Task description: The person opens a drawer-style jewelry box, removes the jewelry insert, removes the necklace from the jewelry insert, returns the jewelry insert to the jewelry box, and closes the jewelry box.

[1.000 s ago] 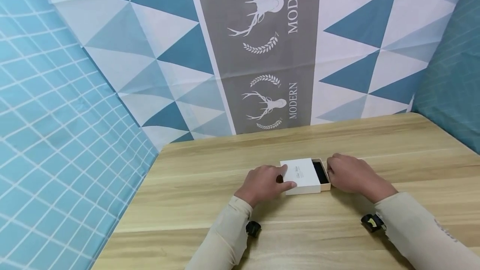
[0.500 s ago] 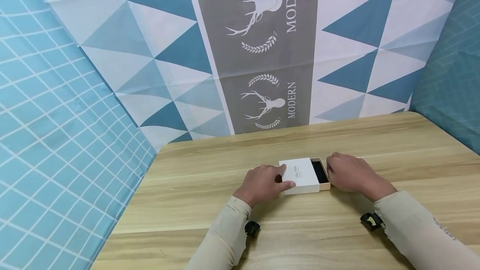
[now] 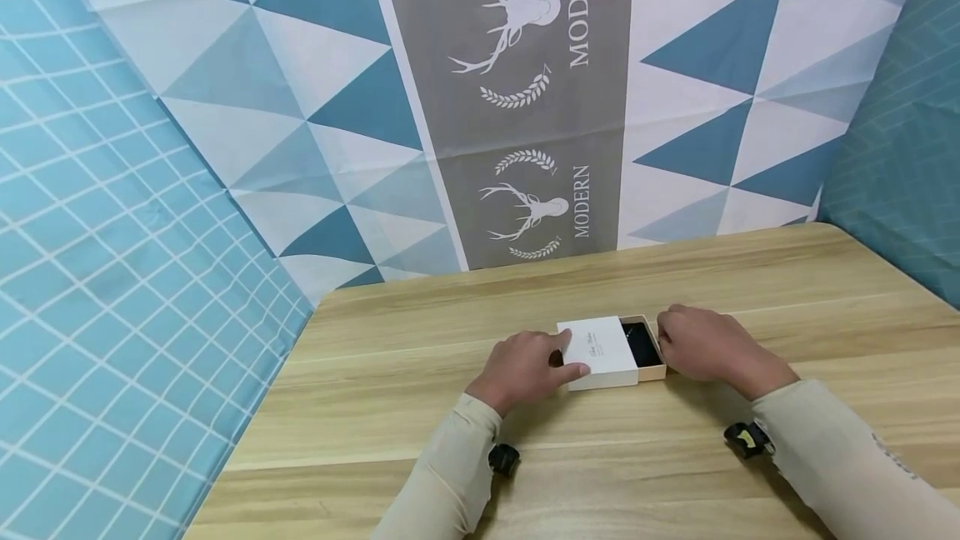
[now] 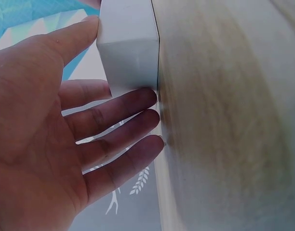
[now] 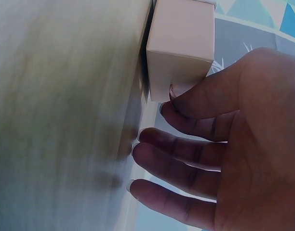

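A white slide-out gift box with small lettering on its lid lies on the wooden table. Its cream inner tray sticks out to the right, with a black insert showing inside. My left hand grips the outer sleeve's left end. In the left wrist view its thumb lies along the sleeve, with the other fingers about the end. My right hand is at the tray's right end. There the right wrist view shows thumb and index finger pinched together against the tray; what lies between the fingertips is hidden.
The wooden table spreads around the box on all sides. Behind it hangs a patterned cloth with deer heads and triangles. Blue checked cloth covers the left side, and a teal cloth the right.
The right hand has shifted slightly to the right and the inner tray has slid a little further out of the sleeve. The left hand has stayed on the sleeve.
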Demonstrator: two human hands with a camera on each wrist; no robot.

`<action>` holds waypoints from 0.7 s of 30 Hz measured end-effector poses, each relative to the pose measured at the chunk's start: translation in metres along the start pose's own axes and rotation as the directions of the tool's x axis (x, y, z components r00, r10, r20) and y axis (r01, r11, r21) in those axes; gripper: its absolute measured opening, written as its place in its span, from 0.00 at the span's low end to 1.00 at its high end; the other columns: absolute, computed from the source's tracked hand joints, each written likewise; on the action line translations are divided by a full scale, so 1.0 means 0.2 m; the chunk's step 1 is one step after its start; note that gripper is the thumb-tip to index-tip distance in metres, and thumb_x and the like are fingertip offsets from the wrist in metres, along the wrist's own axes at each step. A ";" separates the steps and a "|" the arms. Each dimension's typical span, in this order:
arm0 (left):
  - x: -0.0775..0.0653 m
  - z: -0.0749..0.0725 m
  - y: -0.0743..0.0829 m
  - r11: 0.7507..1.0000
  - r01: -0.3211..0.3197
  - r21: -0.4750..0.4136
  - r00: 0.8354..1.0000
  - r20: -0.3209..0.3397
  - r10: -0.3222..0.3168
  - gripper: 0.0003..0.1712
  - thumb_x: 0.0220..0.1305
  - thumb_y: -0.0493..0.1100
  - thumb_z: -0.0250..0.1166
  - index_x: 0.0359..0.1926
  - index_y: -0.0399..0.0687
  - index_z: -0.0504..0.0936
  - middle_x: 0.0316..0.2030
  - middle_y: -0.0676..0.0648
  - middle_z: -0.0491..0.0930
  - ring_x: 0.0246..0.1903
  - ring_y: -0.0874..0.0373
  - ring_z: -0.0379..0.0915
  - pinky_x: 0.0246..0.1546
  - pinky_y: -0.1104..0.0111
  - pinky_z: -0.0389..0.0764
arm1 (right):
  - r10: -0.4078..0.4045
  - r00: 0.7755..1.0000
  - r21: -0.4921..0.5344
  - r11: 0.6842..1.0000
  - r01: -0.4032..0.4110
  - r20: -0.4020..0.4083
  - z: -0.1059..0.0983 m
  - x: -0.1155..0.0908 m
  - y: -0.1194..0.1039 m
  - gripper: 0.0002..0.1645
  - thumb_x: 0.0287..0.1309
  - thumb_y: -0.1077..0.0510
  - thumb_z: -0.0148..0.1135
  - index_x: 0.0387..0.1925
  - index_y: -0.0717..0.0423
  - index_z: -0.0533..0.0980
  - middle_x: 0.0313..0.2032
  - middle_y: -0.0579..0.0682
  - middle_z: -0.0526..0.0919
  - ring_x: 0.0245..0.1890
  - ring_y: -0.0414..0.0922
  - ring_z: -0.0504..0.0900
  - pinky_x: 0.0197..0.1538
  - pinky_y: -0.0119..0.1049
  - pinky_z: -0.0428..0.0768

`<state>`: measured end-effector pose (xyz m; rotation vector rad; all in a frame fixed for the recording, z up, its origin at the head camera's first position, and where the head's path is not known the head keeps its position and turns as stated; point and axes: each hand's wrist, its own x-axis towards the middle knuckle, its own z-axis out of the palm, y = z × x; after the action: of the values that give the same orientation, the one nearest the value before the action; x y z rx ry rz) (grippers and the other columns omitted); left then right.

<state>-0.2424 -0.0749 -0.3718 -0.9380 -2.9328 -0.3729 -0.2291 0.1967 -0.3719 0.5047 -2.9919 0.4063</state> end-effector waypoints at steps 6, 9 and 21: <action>0.00 0.00 0.00 1.000 0.004 0.001 1.000 0.002 -0.004 0.36 0.67 0.66 0.62 0.68 0.52 0.76 0.39 0.52 0.85 0.28 0.64 0.69 0.29 0.70 0.71 | 0.004 1.000 -0.014 1.000 -0.004 -0.002 0.00 0.00 0.01 0.11 0.63 0.63 0.52 0.24 0.53 0.74 0.27 0.46 0.73 0.23 0.44 0.67 0.25 0.40 0.68; -0.01 0.01 0.00 1.000 0.001 0.012 1.000 0.006 -0.001 0.34 0.68 0.65 0.61 0.67 0.54 0.77 0.39 0.52 0.85 0.28 0.64 0.70 0.29 0.69 0.72 | 0.001 1.000 -0.015 1.000 -0.001 -0.006 0.01 -0.01 0.01 0.11 0.62 0.63 0.52 0.24 0.53 0.74 0.27 0.46 0.72 0.22 0.43 0.67 0.24 0.40 0.68; 0.00 0.00 -0.01 1.000 -0.004 0.029 1.000 0.014 0.003 0.32 0.70 0.64 0.59 0.67 0.55 0.77 0.39 0.52 0.84 0.31 0.63 0.71 0.31 0.68 0.74 | 0.018 1.000 0.017 1.000 -0.018 0.003 0.00 0.00 0.03 0.13 0.61 0.64 0.51 0.21 0.50 0.71 0.23 0.46 0.70 0.20 0.42 0.66 0.23 0.38 0.66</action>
<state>-0.2424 -0.0763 -0.3717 -0.9458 -2.9406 -0.3236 -0.2316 0.2009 -0.3737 0.4812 -3.0003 0.4333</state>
